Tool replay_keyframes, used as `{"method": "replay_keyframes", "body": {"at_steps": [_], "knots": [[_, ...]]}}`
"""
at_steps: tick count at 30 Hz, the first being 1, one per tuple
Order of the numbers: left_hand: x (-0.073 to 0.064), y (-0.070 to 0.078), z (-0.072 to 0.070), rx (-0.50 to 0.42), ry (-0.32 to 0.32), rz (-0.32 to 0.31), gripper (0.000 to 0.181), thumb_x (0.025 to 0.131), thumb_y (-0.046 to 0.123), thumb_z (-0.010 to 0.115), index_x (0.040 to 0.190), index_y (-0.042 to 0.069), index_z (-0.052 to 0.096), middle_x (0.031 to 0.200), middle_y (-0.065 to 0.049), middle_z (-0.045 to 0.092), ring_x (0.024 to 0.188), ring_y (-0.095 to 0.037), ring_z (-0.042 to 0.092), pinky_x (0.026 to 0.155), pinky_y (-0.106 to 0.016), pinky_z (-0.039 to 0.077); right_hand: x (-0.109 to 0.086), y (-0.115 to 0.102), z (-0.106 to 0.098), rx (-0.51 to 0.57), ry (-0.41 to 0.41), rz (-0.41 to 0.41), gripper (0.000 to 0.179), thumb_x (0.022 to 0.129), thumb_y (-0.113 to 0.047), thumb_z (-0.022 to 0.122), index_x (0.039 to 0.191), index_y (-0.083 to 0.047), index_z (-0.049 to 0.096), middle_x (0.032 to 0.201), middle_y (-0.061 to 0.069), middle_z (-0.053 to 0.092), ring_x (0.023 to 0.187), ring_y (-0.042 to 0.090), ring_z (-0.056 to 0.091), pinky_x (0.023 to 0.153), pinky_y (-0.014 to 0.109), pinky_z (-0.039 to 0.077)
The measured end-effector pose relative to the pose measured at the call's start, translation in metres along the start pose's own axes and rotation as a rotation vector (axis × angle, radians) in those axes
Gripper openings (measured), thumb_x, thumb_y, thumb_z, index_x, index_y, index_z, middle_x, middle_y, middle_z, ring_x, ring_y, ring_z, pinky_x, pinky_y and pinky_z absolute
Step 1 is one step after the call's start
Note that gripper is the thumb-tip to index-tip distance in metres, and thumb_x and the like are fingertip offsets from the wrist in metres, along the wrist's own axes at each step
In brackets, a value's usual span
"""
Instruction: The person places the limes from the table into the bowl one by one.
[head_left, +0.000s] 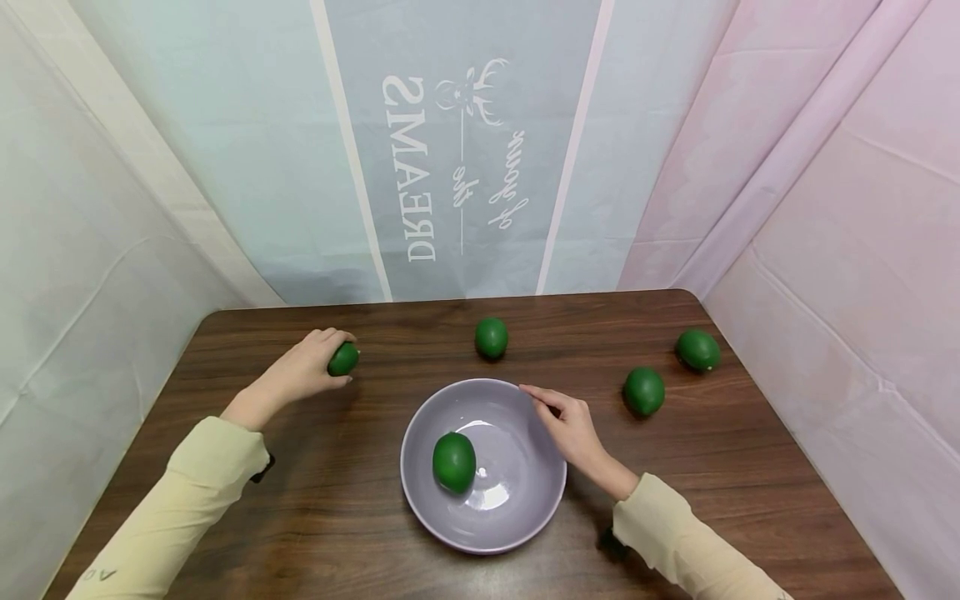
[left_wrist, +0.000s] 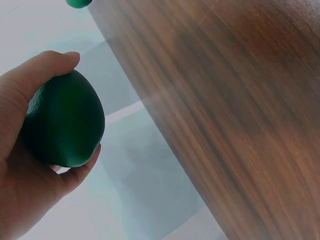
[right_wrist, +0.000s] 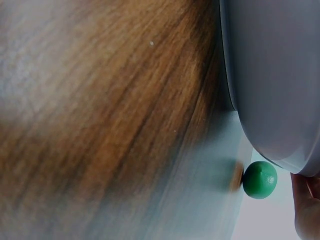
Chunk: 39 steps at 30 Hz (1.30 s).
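At the left of the table in the head view, my left hand [head_left: 311,365] grips a green lime [head_left: 344,359]. The left wrist view shows that lime [left_wrist: 67,120] between the thumb on one side and a finger on the other. My right hand [head_left: 572,427] pinches the far right rim of a round, grey-purple bowl [head_left: 542,508]. Inside the bowl, left of its middle, lies another lime [head_left: 454,462]. In the right wrist view the bowl's outer wall [right_wrist: 275,75] fills the upper right, with fingertips [right_wrist: 300,192] at its rim.
Behind the bowl sits a lime [head_left: 491,338] near the table's back edge. Two more, a lime [head_left: 644,392] and a farther lime [head_left: 698,350], lie on the right of the dark wooden table [head_left: 337,517]. Printed cloth [head_left: 480,275] hangs behind the table.
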<state>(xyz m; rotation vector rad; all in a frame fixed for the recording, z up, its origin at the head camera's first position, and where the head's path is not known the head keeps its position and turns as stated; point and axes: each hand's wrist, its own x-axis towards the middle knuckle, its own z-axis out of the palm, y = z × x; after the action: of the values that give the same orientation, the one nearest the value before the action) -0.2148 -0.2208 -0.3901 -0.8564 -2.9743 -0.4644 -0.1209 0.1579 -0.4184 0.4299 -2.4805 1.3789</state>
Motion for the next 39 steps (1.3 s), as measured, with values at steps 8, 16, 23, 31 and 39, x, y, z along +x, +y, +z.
{"method": "replay_keyframes", "body": {"at_steps": [8, 16, 23, 31, 39], "knots": [[0.002, 0.008, -0.001, 0.007, 0.016, 0.032, 0.051, 0.073, 0.016, 0.075, 0.116, 0.000, 0.052, 0.106, -0.015, 0.055, 0.093, -0.030, 0.050, 0.072, -0.043, 0.045, 0.000, 0.001, 0.000, -0.005, -0.003, -0.001, 0.026, 0.085, 0.008, 0.054, 0.105, -0.001, 0.067, 0.102, 0.014, 0.066, 0.068, 0.015, 0.051, 0.062, 0.016, 0.038], [0.003, 0.017, -0.002, 0.008, 0.029, 0.074, 0.051, 0.072, 0.015, 0.075, 0.115, 0.001, 0.052, 0.106, -0.014, 0.055, 0.094, -0.030, 0.050, 0.073, -0.043, 0.045, 0.000, 0.001, 0.000, -0.002, -0.007, 0.003, 0.026, 0.085, 0.008, 0.054, 0.105, -0.001, 0.068, 0.102, 0.013, 0.066, 0.065, 0.013, 0.049, 0.061, 0.017, 0.037], [0.004, 0.024, 0.000, 0.007, 0.051, 0.131, 0.049, 0.070, 0.014, 0.076, 0.112, 0.002, 0.053, 0.103, -0.011, 0.055, 0.091, -0.029, 0.050, 0.073, -0.042, 0.045, 0.000, 0.001, 0.000, 0.001, -0.008, 0.007, 0.026, 0.085, 0.008, 0.054, 0.105, -0.001, 0.068, 0.102, 0.013, 0.066, 0.062, 0.012, 0.047, 0.060, 0.017, 0.037], [0.006, 0.034, -0.002, 0.009, 0.064, 0.184, 0.047, 0.070, 0.013, 0.076, 0.111, 0.003, 0.054, 0.101, -0.008, 0.055, 0.090, -0.027, 0.050, 0.073, -0.040, 0.045, 0.000, 0.001, 0.001, -0.004, 0.003, -0.003, 0.026, 0.084, 0.008, 0.054, 0.105, -0.001, 0.068, 0.101, 0.013, 0.067, 0.070, 0.015, 0.052, 0.063, 0.016, 0.038], [0.007, 0.045, -0.003, 0.007, 0.069, 0.200, 0.047, 0.068, 0.013, 0.077, 0.109, 0.004, 0.055, 0.100, -0.006, 0.055, 0.089, -0.025, 0.050, 0.073, -0.038, 0.045, -0.001, 0.035, 0.008, -0.009, 0.002, -0.007, 0.028, 0.086, 0.002, 0.056, 0.107, -0.011, 0.069, 0.102, 0.003, 0.067, 0.069, 0.010, 0.052, 0.062, 0.018, 0.039]]}}
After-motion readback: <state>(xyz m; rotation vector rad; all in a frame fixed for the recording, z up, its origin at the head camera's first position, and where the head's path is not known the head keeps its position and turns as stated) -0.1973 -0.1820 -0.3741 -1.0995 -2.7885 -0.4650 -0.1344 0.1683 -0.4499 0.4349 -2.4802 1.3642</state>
